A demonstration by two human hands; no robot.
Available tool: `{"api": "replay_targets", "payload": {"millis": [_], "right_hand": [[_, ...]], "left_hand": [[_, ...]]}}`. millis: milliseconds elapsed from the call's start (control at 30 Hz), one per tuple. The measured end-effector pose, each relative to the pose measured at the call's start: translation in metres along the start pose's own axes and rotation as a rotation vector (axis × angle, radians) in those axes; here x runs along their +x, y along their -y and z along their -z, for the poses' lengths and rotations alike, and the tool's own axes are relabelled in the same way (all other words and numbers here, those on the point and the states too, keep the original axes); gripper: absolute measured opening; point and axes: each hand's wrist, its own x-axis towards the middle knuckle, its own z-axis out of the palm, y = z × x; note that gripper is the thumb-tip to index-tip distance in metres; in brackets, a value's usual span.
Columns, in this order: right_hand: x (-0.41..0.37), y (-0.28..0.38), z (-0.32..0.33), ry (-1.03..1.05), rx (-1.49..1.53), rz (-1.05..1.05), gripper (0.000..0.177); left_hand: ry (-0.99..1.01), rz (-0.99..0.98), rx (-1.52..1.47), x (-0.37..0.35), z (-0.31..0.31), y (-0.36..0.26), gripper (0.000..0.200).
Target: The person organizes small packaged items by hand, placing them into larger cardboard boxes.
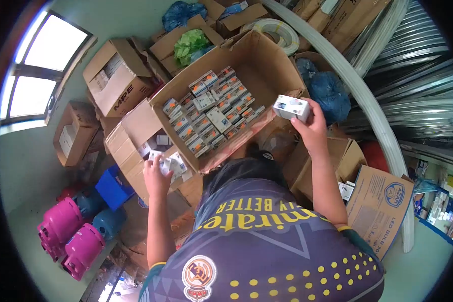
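My right hand [312, 123] grips a small white light bulb box [291, 107] by its right end, with the thumb underneath. It is held up at the right edge of a large open cardboard box [264, 60]. Rows of similar small boxes [219, 120], many with orange stickers, fill the left part of that large box. My left hand [157, 176] is at a smaller open carton [128, 143] on the left, its fingers closed around a small white box [158, 158]. Another white box [176, 165] lies right beside those fingers.
A carton printed LED BULB [380, 206] stands at the right, near an open box [317, 171]. Pink gas cylinders [65, 216] and a blue bin [114, 187] are at the left. A long pale tube [360, 90] curves past on the right. Blue plastic bags [329, 95] lie behind.
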Motion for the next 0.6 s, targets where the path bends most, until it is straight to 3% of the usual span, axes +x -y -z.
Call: {"api": "replay_targets", "payload": {"millis": [100, 200, 333, 400, 467, 600], "right_hand": [[0.065, -0.017, -0.008, 0.104, -0.181, -0.071, 0.056], [0.148, -0.082, -0.018, 0.228, -0.428, 0.016, 0.056], [0.211, -0.101, -0.06, 0.499, -0.663, 0.013, 0.059], [0.218, -0.121, -0.08, 0.693, -0.668, -0.029, 0.058], [0.21, -0.132, -0.102, 0.867, -0.703, 0.06, 0.057], [0.169, -0.128, -0.147, 1.028, -0.582, 0.174, 0.055]], "left_hand": [[-0.045, 0.056, 0.017, -0.002, -0.004, -0.002, 0.069], [-0.085, 0.17, 0.03, -0.006, -0.009, -0.008, 0.067], [-0.151, 0.256, -0.026, -0.009, -0.008, -0.02, 0.056], [-0.151, 0.32, -0.056, -0.014, -0.009, -0.028, 0.054], [-0.211, 0.302, -0.082, -0.018, -0.01, -0.029, 0.059], [-0.324, 0.377, -0.21, -0.031, 0.022, -0.066, 0.067]]}}
